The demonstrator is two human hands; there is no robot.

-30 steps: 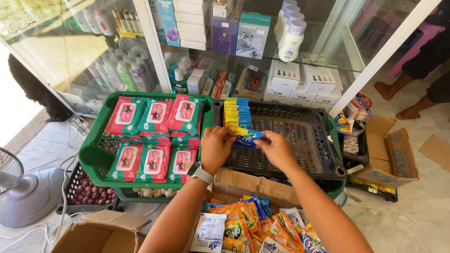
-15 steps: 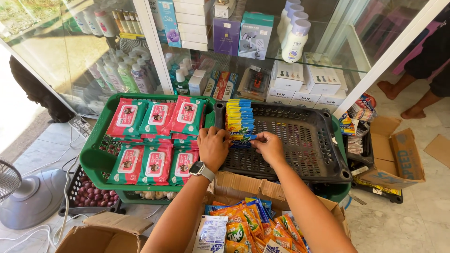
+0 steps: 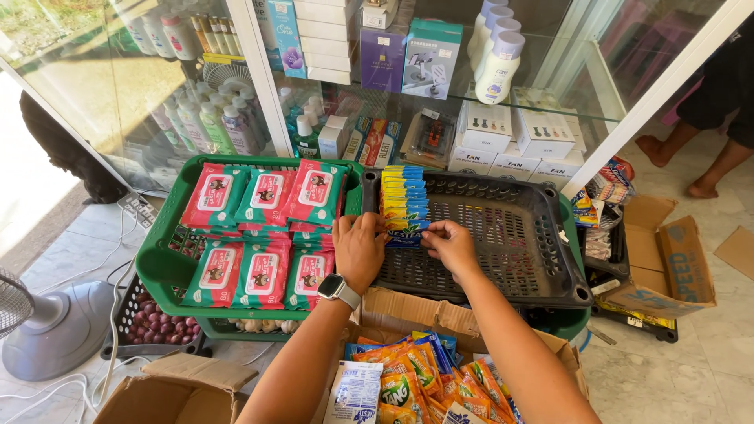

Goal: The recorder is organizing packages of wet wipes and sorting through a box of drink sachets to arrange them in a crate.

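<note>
Both hands meet at the near end of a row of blue-and-yellow sachets (image 3: pixel 404 200) standing along the left wall of the dark plastic basket (image 3: pixel 510 251). The left hand (image 3: pixel 359 250), smartwatch on its wrist, and the right hand (image 3: pixel 449 245) pinch the frontmost sachet between closed fingertips. Red wipe packs (image 3: pixel 263 232) fill the green basket (image 3: pixel 157 263) alongside.

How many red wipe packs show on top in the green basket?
6 red wipe packs: three across the back row, three across the front row of the green basket. More seem stacked beneath, hidden.
</note>
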